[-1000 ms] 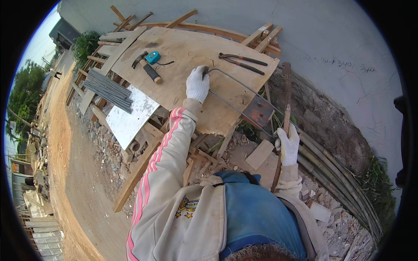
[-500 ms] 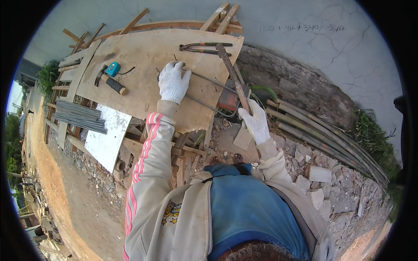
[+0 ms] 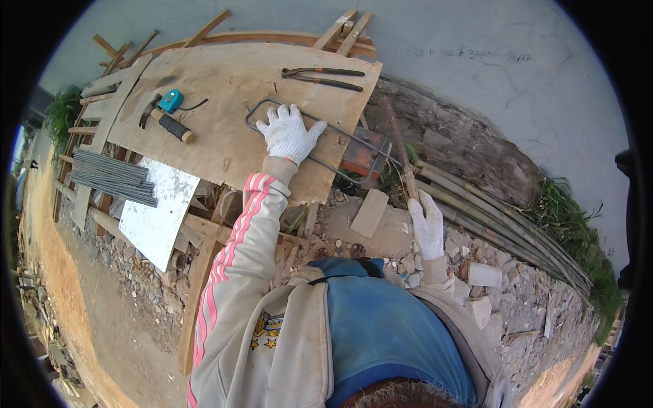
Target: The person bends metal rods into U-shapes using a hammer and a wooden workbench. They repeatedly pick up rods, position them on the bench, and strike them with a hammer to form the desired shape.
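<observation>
Across the plywood (image 3: 211, 88) — bent metal frame (image 3: 348, 134), one end overhanging the right edge. Left hand (image 3: 289, 134) flat over it, fingers splayed, unclenched; right hand (image 3: 427, 228) grasping a rusty bar (image 3: 398, 139). Beyond — pincers (image 3: 333, 71); farther left, hammer (image 3: 175, 127) beside teal tape measure (image 3: 170, 100).

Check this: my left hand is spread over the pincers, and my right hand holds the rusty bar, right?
Not quite: the head view shows your left hand spread over the bent rod; the pincers lie untouched. Your right hand holds the rusty bar.

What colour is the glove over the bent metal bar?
The left glove is white, best seen in the head view.
</observation>
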